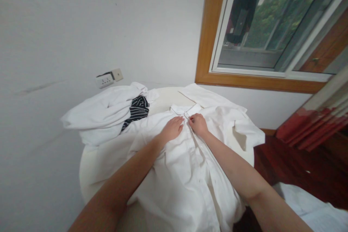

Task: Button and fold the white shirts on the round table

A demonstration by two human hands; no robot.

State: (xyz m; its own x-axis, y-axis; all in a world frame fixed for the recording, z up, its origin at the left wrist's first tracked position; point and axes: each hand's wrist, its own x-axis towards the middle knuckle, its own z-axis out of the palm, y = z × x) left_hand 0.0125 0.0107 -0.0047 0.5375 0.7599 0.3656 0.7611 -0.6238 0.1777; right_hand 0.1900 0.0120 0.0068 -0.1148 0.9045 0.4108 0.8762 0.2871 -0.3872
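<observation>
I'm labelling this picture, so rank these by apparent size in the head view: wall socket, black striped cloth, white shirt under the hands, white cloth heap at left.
1. White shirt
2. White cloth heap
3. Black striped cloth, partly covered
4. Wall socket

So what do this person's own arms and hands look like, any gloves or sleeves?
No gloves: the left hand and right hand are plain human hands. The left arm and right arm are bare as far as the picture shows, with no sleeve, watch or bracelet in sight. Small details such as nails are too blurred to tell.
</observation>
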